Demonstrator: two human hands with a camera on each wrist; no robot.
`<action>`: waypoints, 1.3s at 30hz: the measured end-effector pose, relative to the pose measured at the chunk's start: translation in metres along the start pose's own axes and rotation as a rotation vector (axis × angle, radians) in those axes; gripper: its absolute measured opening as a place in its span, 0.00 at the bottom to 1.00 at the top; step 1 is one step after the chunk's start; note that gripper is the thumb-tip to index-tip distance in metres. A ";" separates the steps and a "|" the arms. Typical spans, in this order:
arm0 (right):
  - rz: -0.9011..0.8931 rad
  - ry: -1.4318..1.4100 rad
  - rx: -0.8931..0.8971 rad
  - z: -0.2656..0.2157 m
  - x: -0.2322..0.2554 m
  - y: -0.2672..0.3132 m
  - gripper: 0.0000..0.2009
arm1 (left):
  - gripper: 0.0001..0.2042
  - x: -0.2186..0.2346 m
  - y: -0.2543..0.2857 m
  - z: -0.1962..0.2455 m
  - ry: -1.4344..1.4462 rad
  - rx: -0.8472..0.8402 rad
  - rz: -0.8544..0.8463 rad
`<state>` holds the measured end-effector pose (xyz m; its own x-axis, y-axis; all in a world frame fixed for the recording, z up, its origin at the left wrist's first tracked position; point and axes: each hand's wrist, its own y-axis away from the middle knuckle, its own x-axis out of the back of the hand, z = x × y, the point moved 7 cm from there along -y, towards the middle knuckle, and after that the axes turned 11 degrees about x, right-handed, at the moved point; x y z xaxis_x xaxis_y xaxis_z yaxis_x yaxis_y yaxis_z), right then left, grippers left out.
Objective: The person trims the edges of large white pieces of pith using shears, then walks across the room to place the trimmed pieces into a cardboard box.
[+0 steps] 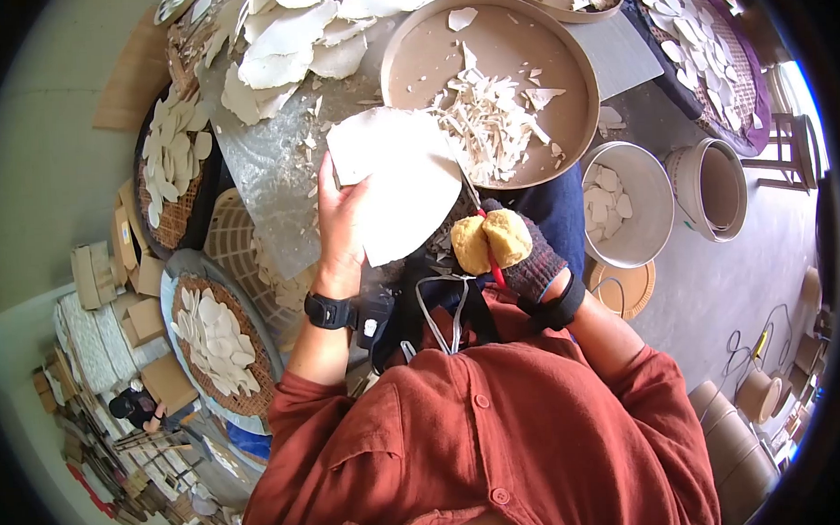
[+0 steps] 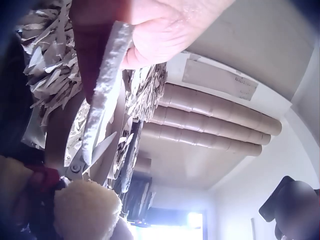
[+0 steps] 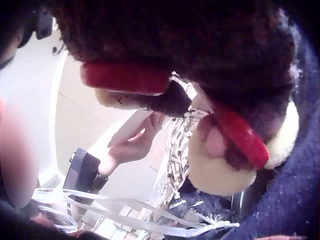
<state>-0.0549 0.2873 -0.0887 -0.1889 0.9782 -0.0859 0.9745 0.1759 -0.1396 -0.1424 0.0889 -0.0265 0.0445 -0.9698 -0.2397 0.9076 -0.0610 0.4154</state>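
Note:
My bare left hand [image 1: 343,219] grips a thin white slab [image 1: 403,184] by its left edge, thumb on top. The slab has a rounded outline and, in the left wrist view, a rough pale edge. My right hand [image 1: 537,263], in a dark knitted glove, holds red-handled scissors [image 2: 75,168] with yellow foam padding [image 1: 508,237] about the handles. The scissor blades stand apart at the slab's edge in the left wrist view. Beyond the slab, a round brown tray [image 1: 422,49] bears a heap of white trimmings [image 1: 494,121].
Large white slabs [image 1: 287,45] are piled on the metal tabletop [image 1: 259,166]. A white bucket [image 1: 654,208] with pale pieces stands at right, beside another bucket [image 1: 740,205]. Woven trays with slabs [image 1: 214,339] lie at left. Another person [image 1: 134,407] is in the background.

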 end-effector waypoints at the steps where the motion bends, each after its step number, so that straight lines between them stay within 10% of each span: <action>1: -0.010 -0.016 -0.012 -0.011 0.000 -0.003 0.08 | 0.33 0.001 -0.001 0.000 -0.009 0.003 -0.001; 7: -0.149 0.036 -0.132 -0.004 -0.001 0.003 0.13 | 0.32 0.008 0.002 -0.001 -0.052 0.030 0.000; 11: -0.307 0.559 0.274 -0.025 -0.009 -0.005 0.11 | 0.33 0.010 0.010 0.004 -0.070 0.033 0.000; 17: -0.096 0.122 -0.015 0.000 -0.006 -0.007 0.10 | 0.34 0.012 0.022 0.001 -0.108 0.019 -0.085; 24: -0.319 0.444 0.245 -0.044 -0.019 -0.013 0.08 | 0.34 0.026 0.022 -0.001 -0.120 0.087 -0.101; 30: -0.223 -0.082 0.013 -0.035 -0.026 -0.013 0.08 | 0.34 0.035 0.025 -0.003 -0.137 0.083 -0.081; 39: -0.361 0.271 0.092 -0.018 -0.017 -0.002 0.12 | 0.34 0.038 0.029 -0.006 -0.162 0.151 -0.099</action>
<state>-0.0513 0.2725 -0.0694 -0.4638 0.8517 0.2439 0.8349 0.5123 -0.2012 -0.1122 0.0519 -0.0291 -0.1203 -0.9818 -0.1471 0.8311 -0.1806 0.5259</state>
